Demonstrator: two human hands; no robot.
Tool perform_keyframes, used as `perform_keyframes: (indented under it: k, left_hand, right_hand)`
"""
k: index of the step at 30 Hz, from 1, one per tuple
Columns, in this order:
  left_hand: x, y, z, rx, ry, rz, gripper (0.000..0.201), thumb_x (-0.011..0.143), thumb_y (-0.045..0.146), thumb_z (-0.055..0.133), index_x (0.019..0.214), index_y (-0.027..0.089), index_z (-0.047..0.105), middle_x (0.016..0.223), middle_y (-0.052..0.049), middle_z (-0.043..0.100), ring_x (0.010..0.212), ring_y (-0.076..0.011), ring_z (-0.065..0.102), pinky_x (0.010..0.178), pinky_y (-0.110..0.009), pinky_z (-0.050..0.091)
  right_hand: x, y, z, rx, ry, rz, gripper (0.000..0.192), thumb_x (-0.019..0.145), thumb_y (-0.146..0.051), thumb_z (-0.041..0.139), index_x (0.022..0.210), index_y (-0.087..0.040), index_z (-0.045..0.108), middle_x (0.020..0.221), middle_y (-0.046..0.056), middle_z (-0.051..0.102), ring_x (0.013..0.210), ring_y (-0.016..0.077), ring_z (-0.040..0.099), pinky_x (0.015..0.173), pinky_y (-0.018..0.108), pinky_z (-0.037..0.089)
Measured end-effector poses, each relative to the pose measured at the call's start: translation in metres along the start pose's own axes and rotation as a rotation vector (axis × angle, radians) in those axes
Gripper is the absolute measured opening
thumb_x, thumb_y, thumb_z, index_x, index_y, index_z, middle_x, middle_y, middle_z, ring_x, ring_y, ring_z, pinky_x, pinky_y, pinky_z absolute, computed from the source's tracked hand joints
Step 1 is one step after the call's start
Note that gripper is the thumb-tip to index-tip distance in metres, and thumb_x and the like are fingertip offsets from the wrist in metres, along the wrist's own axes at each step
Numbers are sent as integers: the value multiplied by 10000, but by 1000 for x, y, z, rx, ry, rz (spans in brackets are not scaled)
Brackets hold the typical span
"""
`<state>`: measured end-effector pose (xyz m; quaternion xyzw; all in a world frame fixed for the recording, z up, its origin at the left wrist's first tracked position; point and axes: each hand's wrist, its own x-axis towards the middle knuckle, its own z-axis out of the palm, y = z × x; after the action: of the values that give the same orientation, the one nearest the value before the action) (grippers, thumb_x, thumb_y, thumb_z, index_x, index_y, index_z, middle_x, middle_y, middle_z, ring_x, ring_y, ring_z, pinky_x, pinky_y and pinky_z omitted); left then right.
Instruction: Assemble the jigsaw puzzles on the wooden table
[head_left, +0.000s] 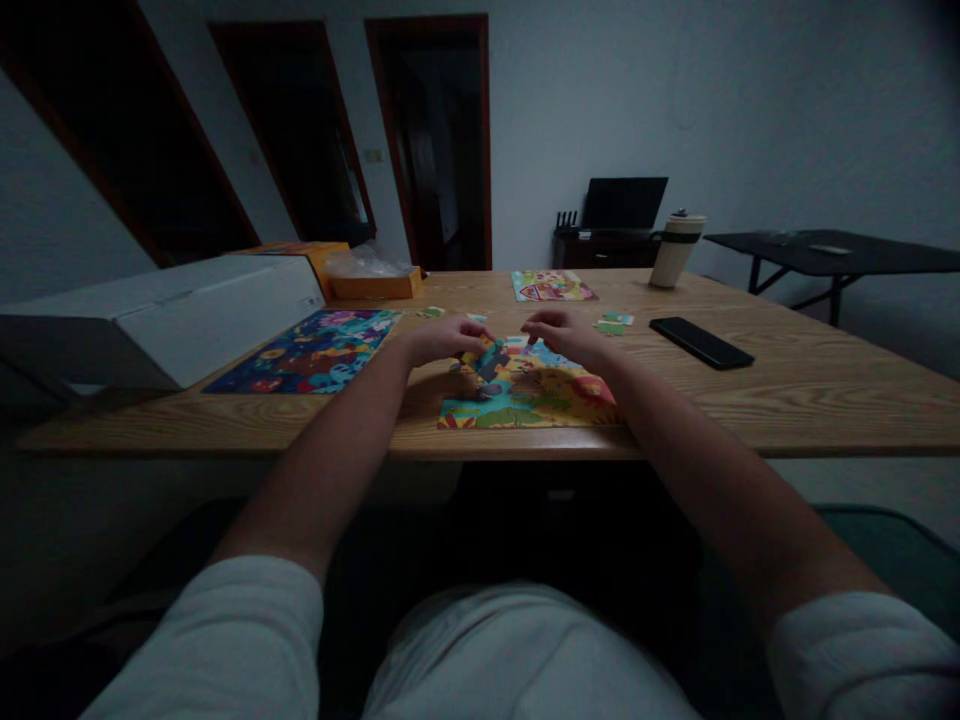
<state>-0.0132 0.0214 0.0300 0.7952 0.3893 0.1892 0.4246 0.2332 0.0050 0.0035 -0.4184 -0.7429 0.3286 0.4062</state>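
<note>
My left hand [448, 340] is closed on a jigsaw puzzle piece [492, 362], which is tilted up and shows blue, dark and yellow patches. Below it lies a colourful jigsaw puzzle [517, 415] near the table's front edge, with yellow, green and blue areas. My right hand [568, 335] hovers over the puzzle's far right part, its fingers curled in and pinched. Whatever lies between those fingertips is too small and dark to make out. Loose puzzle pieces [611, 328] lie just beyond my right hand, and more loose pieces [431, 313] lie beyond my left.
On the left, a dark blue puzzle picture [315, 350] lies beside a large white box [217, 310]. An orange box [375, 285] with clear plastic stands behind. Another picture sheet [551, 286] lies at the far edge. A phone [701, 342] and a tumbler [676, 250] are on the right.
</note>
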Motion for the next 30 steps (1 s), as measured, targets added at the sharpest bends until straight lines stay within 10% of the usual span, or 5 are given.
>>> perform_keyframes:
  k: [11,30]
  left_hand:
    - [2,12,-25,674,-334,-165,529,700,376,661,1213,247,682,959,-25,683,826,-178,590,695,-238,424]
    - [-58,6,12,782,-16,-91,575,770,686,589,1135,263,725,1142,-100,665,982,-271,602,828,-299,423]
  right_hand:
    - [-6,-6,-2,-304,-72,-6,236,875,-330,561,832,-139,693,776,60,670,642,140,517,602,276,384]
    - [-5,13,0,-343,-67,-63,183,844,-330,604,818,-185,712,772,54,686,649,162,536,593,294,379]
